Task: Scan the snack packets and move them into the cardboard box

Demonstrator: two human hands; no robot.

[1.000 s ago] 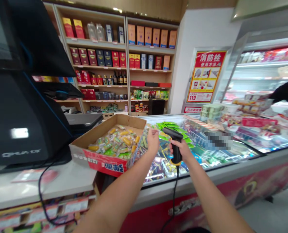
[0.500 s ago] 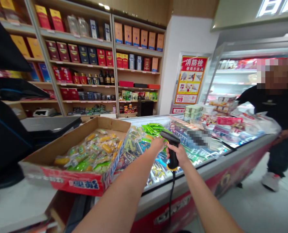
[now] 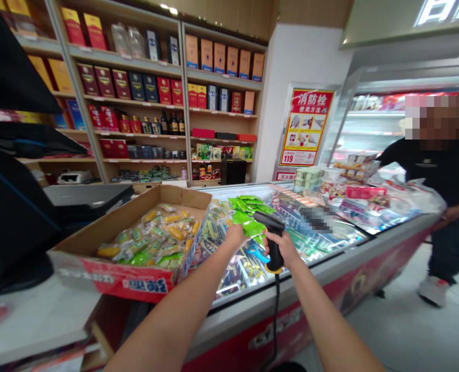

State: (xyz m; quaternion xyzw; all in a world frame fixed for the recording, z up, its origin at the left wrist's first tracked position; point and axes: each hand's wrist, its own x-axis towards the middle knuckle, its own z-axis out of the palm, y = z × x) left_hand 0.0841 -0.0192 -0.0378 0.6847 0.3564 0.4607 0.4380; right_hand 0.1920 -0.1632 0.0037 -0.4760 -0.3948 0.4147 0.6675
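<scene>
two bare arms reach in from the bottom of the view; right hand [image 3: 280, 249] clenched round a black corded barcode scanner [image 3: 274, 253], yellow band near its base, cable [image 3: 276, 315] hanging down past the freezer front; left hand [image 3: 235, 236] curled just beside the scanner, over a glass-topped chest freezer [image 3: 291, 305], fingers mostly hidden, can't tell if it holds anything; green snack packets [image 3: 248, 219] lie just past the left hand, in the freezer; left of the hands, an open cardboard tray [image 3: 130, 274] w/ red printed front sits on the white bench [image 3: 31, 315], full of clear packets of yellow & green snacks [image 3: 152, 240]; black pos terminal [image 3: 12, 222] stands further left on the bench; at the far end of the freezer, white plastic bags [image 3: 411, 199] & stacked goods; a person in a black top [image 3: 418, 173] stands far right, one hand on the freezer edge; behind, wooden shelves [image 3: 183, 98] of boxed goods & bottles; red & yellow fire hydrant poster [image 3: 305, 120] on the white wall
</scene>
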